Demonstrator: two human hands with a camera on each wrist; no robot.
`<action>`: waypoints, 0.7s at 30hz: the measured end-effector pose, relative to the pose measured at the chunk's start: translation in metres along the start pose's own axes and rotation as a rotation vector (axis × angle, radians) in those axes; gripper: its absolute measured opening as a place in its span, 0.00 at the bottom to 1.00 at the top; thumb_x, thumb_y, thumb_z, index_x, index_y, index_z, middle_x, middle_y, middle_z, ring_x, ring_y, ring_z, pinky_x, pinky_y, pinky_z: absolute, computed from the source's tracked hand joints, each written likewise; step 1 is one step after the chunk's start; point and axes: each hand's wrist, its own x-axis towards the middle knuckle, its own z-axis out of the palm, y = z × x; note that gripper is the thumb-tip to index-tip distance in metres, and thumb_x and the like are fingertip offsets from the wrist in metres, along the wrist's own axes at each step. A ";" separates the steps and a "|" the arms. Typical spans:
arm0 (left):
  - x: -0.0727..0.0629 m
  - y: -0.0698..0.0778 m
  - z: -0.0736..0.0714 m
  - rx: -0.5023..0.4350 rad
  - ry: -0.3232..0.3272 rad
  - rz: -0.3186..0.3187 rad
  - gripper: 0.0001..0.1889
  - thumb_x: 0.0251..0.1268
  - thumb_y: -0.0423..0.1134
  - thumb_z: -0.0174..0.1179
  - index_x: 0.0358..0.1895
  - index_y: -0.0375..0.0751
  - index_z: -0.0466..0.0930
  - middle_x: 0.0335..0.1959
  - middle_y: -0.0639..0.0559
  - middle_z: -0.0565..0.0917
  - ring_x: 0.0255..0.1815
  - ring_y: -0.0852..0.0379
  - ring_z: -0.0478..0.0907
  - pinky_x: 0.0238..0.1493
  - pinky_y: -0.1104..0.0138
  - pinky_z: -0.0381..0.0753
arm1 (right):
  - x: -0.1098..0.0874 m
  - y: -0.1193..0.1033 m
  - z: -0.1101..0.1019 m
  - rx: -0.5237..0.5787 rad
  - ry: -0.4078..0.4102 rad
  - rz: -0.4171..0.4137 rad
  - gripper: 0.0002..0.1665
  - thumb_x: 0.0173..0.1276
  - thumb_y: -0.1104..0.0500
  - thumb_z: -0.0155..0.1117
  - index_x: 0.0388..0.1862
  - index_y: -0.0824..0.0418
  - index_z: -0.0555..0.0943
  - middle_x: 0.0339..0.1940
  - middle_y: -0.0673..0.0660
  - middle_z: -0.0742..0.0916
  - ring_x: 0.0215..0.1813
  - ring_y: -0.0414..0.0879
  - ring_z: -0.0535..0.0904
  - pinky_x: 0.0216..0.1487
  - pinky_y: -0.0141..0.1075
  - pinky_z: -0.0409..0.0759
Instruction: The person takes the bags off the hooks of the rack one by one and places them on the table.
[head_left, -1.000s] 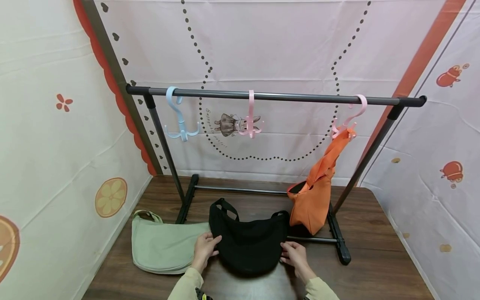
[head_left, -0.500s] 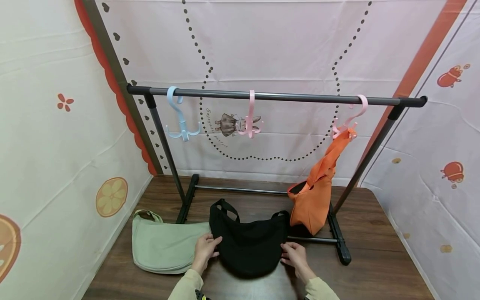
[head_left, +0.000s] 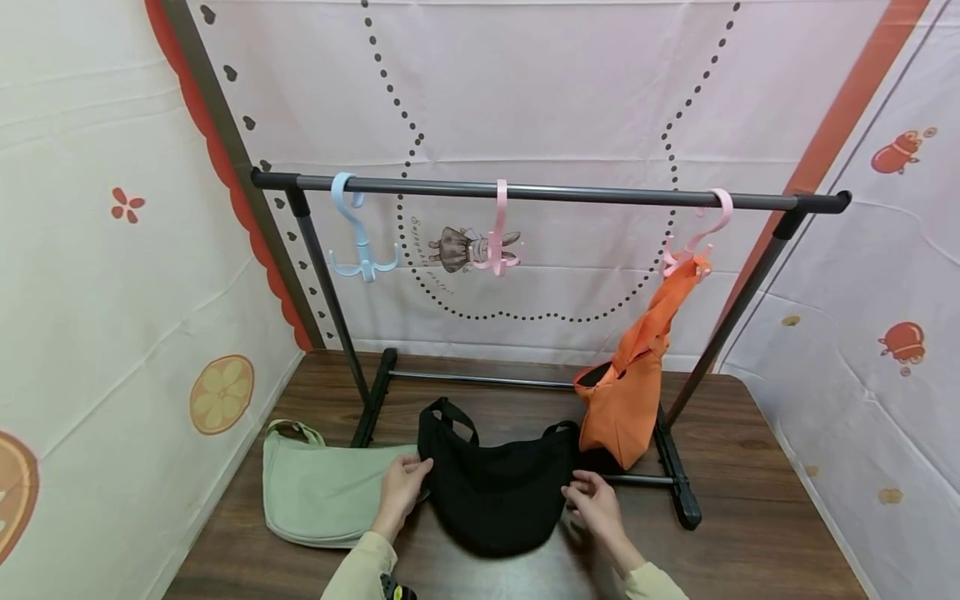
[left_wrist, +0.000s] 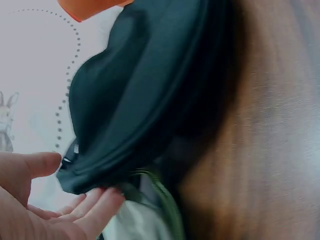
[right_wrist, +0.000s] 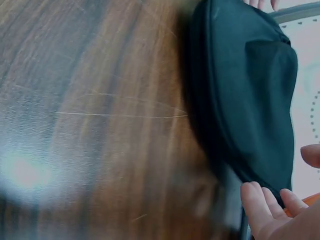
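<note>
A black shoulder bag (head_left: 498, 500) lies on the wooden table, its strap toward the rack. At the bag's left end is my left hand (head_left: 400, 492); in the left wrist view its fairly straight fingers (left_wrist: 102, 210) lie under the bag's corner, with the thumb apart from them at the edge. My right hand (head_left: 596, 508) is beside the bag's right end. The right wrist view has its straight fingertips (right_wrist: 255, 197) against the bag's corner and the thumb well away. A light green bag (head_left: 330, 492) lies just left, partly behind my left hand.
A dark metal rack (head_left: 600, 195) stands behind the bags. From its bar hang a blue hook (head_left: 365, 250), a pink hook (head_left: 500, 242) and another pink hook (head_left: 722, 212) bearing an orange bag (head_left: 630, 408). Printed cloth walls (head_left: 555, 100) surround the table (head_left: 757, 517).
My left hand has shifted slightly up and left along the bag's edge. The right hand has moved slightly up and right, its fingers spreading. The bags look still.
</note>
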 end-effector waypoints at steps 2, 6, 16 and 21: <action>0.001 0.007 -0.001 0.053 0.023 0.032 0.24 0.64 0.42 0.53 0.55 0.24 0.66 0.50 0.29 0.74 0.50 0.37 0.72 0.47 0.52 0.74 | -0.002 -0.007 0.000 -0.059 0.004 -0.029 0.26 0.59 0.62 0.62 0.54 0.72 0.71 0.45 0.67 0.80 0.40 0.50 0.79 0.39 0.41 0.79; 0.005 0.022 -0.002 0.147 0.051 0.120 0.25 0.65 0.43 0.52 0.57 0.26 0.65 0.54 0.30 0.71 0.53 0.36 0.70 0.50 0.49 0.71 | -0.008 -0.021 0.002 -0.109 -0.027 -0.097 0.27 0.59 0.59 0.62 0.56 0.69 0.72 0.51 0.67 0.78 0.48 0.54 0.77 0.45 0.42 0.77; 0.003 0.081 -0.002 0.302 0.027 0.494 0.30 0.62 0.47 0.57 0.62 0.33 0.64 0.64 0.37 0.64 0.62 0.40 0.63 0.57 0.48 0.66 | -0.024 -0.051 -0.014 -0.161 -0.028 -0.356 0.26 0.58 0.62 0.65 0.56 0.60 0.73 0.55 0.61 0.77 0.54 0.55 0.74 0.50 0.49 0.76; 0.005 0.125 0.000 0.424 -0.003 0.815 0.32 0.60 0.48 0.58 0.63 0.33 0.63 0.68 0.38 0.58 0.68 0.43 0.55 0.62 0.49 0.60 | -0.033 -0.057 -0.032 -0.258 0.064 -0.515 0.27 0.56 0.63 0.66 0.56 0.63 0.72 0.53 0.60 0.78 0.53 0.53 0.74 0.46 0.48 0.77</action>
